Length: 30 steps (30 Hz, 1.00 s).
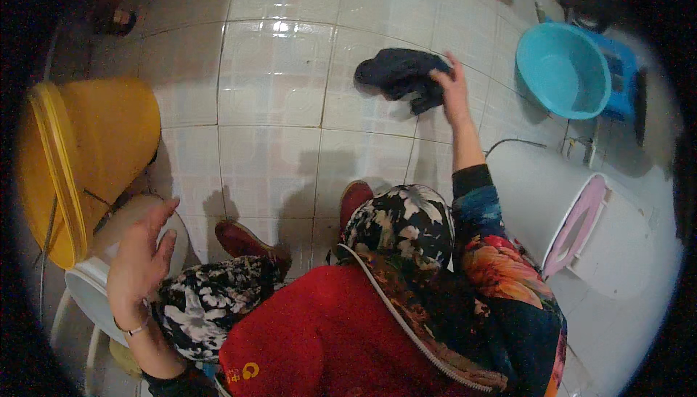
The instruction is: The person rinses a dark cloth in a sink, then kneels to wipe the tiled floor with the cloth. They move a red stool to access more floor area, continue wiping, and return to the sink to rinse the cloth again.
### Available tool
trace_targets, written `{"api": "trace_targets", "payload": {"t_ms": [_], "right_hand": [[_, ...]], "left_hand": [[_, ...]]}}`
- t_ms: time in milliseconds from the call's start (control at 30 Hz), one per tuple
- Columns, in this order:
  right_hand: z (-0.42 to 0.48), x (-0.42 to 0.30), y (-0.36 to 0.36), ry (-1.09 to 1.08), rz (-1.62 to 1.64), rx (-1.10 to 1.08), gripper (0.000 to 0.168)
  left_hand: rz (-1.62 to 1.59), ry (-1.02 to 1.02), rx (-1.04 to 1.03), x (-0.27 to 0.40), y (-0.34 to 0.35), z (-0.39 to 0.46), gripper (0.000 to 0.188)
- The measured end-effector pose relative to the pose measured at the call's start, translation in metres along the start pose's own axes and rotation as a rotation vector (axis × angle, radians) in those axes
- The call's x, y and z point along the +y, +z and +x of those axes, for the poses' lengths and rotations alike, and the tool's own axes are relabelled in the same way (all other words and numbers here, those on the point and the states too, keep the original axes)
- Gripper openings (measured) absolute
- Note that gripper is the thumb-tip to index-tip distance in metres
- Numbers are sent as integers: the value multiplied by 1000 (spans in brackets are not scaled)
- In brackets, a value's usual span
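My right hand is stretched forward and grips the right end of a bunched dark cloth. Whether the cloth rests on the tiled floor or hangs just over it, I cannot tell. Its left part is rounded and a loose flap droops on the near side. On the left, my left hand is empty, thumb and fingers apart, beside my patterned trouser knee. Below that hand is a white bucket, partly hidden by it, and a large yellow bucket lies just beyond.
A turquoise basin leans against a blue plastic item at far right. Near my right arm is a white bin-like container with a pink-rimmed opening. My red shoes are on the tiles.
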State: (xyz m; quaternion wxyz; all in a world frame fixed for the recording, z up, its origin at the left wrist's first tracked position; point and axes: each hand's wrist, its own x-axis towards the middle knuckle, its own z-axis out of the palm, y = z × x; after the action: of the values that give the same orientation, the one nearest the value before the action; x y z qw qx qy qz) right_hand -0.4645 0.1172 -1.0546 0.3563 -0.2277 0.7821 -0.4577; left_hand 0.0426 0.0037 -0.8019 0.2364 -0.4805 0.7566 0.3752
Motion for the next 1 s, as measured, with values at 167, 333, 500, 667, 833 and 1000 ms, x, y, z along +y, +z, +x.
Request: {"api": "trace_targets", "payload": {"t_ms": [167,333,500,667,833,1000], "right_hand": [[58,79,-96,-209,-686,251,82],[46,45,71,106,-930,250,94],[17,20,173,-597,-1103,-138,73],[-137,58,230,-1164,-1025,-952,41],[-173,101,192,-1337,-795,-1206,14],[-54,79,93,-860,-669,-545,24]], "left_hand": [[-54,-6,-43,0,0,8,43],[-64,-48,-46,3,1,10,43],[-67,-65,-31,-14,8,18,43],[-78,-69,-43,-16,4,22,42],[-187,-65,-83,-9,11,24,41],[-29,-135,-173,-30,12,26,42]]}}
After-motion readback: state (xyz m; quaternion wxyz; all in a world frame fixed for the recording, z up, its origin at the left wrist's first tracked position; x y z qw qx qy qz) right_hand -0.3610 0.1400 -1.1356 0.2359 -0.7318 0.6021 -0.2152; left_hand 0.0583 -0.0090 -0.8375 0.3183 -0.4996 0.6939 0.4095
